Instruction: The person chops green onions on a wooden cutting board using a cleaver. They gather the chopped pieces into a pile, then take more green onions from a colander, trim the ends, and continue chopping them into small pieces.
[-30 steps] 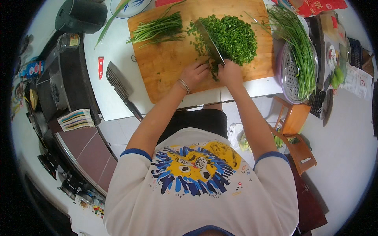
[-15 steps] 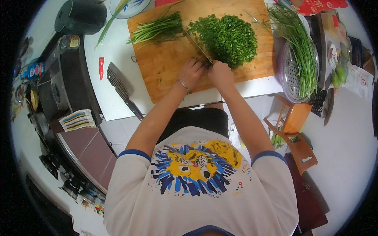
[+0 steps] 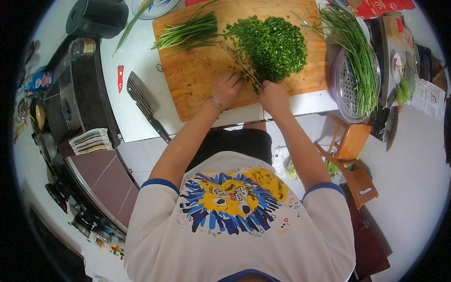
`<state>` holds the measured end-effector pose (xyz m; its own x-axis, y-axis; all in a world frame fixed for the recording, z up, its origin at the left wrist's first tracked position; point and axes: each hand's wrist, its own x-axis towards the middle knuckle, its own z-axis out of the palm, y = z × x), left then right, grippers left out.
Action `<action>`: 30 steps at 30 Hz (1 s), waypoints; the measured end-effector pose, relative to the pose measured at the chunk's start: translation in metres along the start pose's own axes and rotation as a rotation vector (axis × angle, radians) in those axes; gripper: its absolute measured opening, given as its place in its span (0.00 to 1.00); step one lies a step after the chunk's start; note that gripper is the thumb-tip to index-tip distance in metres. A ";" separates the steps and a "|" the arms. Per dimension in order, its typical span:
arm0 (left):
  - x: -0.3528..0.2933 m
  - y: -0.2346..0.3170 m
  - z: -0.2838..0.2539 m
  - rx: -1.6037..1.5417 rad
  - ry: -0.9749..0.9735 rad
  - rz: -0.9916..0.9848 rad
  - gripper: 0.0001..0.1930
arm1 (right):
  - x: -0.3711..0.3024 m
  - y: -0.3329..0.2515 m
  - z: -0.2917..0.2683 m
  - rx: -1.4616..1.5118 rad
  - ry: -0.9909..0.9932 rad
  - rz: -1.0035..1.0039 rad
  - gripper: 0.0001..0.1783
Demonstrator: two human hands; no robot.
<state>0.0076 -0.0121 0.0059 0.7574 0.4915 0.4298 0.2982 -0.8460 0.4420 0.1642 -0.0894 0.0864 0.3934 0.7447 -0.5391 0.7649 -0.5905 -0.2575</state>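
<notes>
Clearly, the right hand (image 3: 274,97) is gripping the knife (image 3: 244,66), its blade slanting toward half past ten, while the left hand (image 3: 227,89), its hold unclear, is lying toward seven o'clock.

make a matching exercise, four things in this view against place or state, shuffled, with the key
1. right hand
2. chopped greens
3. long green stalks
4. black-handled utensil

A. on the white tabletop, left of the board
B. draped over the colander
C. holding a knife
D. heaped on the board

Pairs: 1-C, 2-D, 3-B, 4-A
</notes>
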 end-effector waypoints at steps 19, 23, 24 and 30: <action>-0.008 0.006 -0.006 -0.029 -0.096 -0.045 0.15 | 0.008 0.001 -0.010 0.003 0.023 -0.128 0.07; -0.010 0.011 -0.006 -0.021 -0.092 -0.082 0.14 | 0.011 -0.009 -0.004 -0.098 -0.019 -0.153 0.07; -0.010 0.012 -0.006 -0.018 -0.092 -0.093 0.13 | 0.013 -0.010 -0.001 -0.114 -0.020 -0.152 0.07; -0.013 0.013 -0.007 -0.016 -0.072 -0.073 0.13 | 0.038 -0.042 0.005 -0.093 -0.058 -0.224 0.09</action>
<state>-0.0024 -0.0280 0.0110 0.7741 0.5352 0.3382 0.3454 -0.8047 0.4830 0.1444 -0.0382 0.0726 0.1808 0.8330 -0.5228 0.8742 -0.3797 -0.3027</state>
